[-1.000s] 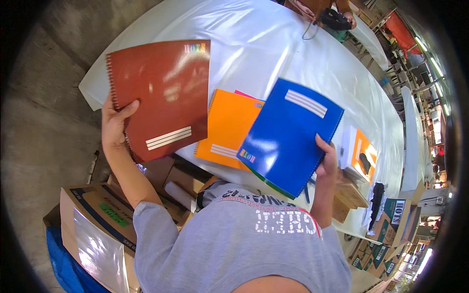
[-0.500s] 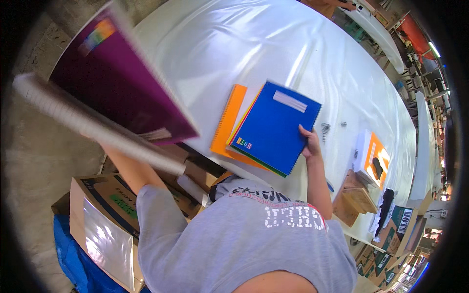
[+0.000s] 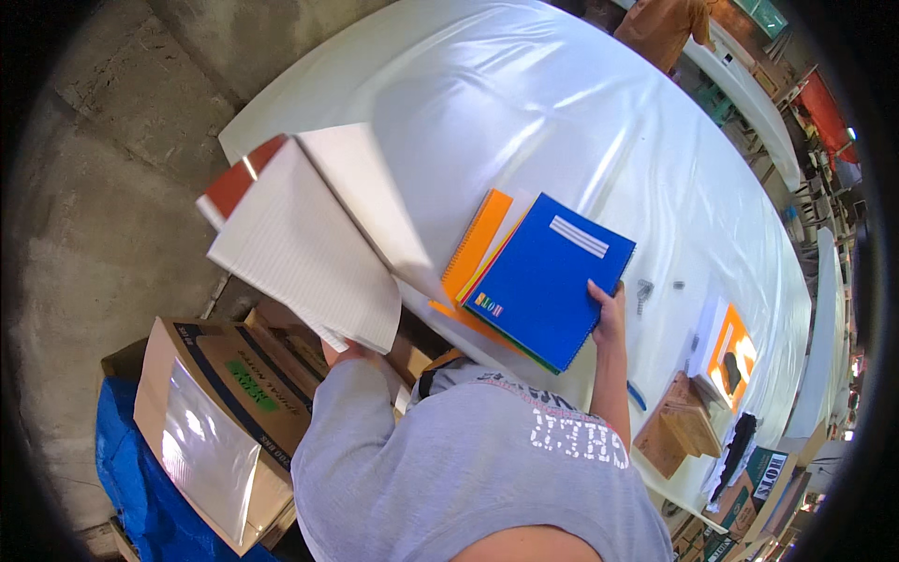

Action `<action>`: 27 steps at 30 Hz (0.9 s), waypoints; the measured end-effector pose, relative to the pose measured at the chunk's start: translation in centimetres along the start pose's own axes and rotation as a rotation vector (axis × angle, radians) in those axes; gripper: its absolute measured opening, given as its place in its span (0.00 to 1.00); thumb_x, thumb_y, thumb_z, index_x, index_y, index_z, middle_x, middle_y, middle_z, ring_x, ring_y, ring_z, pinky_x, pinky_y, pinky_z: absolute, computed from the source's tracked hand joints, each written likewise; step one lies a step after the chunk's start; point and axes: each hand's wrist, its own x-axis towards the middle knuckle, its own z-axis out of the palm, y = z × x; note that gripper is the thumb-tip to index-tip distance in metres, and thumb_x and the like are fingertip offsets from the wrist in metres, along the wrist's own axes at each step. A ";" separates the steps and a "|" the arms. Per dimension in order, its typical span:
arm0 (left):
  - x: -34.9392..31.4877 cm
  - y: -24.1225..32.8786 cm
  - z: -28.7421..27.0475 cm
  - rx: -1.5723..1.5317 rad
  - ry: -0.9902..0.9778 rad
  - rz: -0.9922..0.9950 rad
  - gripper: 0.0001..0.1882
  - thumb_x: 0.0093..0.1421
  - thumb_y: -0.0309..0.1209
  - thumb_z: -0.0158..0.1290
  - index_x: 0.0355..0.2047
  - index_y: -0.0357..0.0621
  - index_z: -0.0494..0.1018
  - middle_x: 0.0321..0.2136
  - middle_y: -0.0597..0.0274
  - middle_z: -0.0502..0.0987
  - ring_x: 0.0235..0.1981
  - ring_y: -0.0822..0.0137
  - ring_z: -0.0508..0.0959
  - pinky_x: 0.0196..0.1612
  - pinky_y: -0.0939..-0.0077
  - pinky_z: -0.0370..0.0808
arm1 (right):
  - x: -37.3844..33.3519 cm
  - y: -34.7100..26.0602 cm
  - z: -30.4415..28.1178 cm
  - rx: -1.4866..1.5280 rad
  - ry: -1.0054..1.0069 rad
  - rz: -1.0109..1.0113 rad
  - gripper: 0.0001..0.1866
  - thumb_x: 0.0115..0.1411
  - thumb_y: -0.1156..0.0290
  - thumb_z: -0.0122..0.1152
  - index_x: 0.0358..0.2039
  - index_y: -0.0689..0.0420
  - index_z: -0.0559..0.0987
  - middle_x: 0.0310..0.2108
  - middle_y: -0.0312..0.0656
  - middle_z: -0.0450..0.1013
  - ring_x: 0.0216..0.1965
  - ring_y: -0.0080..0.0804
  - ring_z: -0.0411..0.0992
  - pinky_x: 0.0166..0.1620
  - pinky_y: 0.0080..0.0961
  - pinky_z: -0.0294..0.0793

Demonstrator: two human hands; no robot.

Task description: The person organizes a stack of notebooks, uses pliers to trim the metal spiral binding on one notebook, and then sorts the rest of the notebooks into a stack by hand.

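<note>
My left hand point(image 3: 345, 351) holds up an open notebook point(image 3: 309, 239) at its lower edge. Lined pages fan apart and a strip of red-brown cover shows at the far left corner; most of that hand's fingers are hidden behind the paper. On the table, a blue spiral notebook point(image 3: 552, 276) lies on top of a small stack with yellow, red and green edges. My right hand point(image 3: 609, 314) grips the blue notebook's right edge, thumb on the cover. An orange spiral notebook point(image 3: 479, 239) sticks out from the stack's left side.
White sheeting covers the table point(image 3: 440, 94). Wire coils point(image 3: 644, 292) lie right of the stack. Farther right are an orange-covered notebook pile point(image 3: 732, 351) and a wooden block point(image 3: 679, 421). A cardboard box point(image 3: 243, 389) stands at lower left. Another person point(image 3: 660, 33) is at the far edge.
The notebook in my left hand has swung right and nearer; its purple cover no longer shows and its ruled pages do. My right hand stays on the blue notebook. The whole view has shifted slightly.
</note>
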 end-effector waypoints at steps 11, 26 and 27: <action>-1.2 -5.1 -7.3 1.673 0.998 -0.075 0.26 0.50 0.17 0.54 0.51 0.39 0.66 0.55 0.58 0.63 0.54 0.65 0.64 0.54 0.74 0.63 | -2.8 -0.9 1.5 -0.460 0.259 -0.347 0.19 0.49 0.75 0.64 0.41 0.65 0.70 0.36 0.43 0.72 0.34 0.28 0.70 0.41 0.23 0.70; 8.3 -10.6 5.8 0.779 0.534 -0.114 0.34 0.50 0.18 0.54 0.58 0.43 0.58 0.48 0.60 0.70 0.49 0.64 0.70 0.52 0.70 0.67 | -16.1 -21.7 4.3 -0.620 0.472 -1.054 0.31 0.43 0.76 0.69 0.49 0.65 0.68 0.41 0.46 0.71 0.40 0.32 0.68 0.47 0.25 0.65; 8.0 -13.1 3.8 0.928 0.421 -0.145 0.34 0.50 0.20 0.54 0.58 0.42 0.57 0.49 0.57 0.70 0.50 0.62 0.69 0.53 0.69 0.66 | -16.0 -22.5 4.1 -0.583 0.405 -1.067 0.31 0.42 0.77 0.69 0.49 0.65 0.68 0.41 0.46 0.71 0.39 0.33 0.69 0.46 0.26 0.66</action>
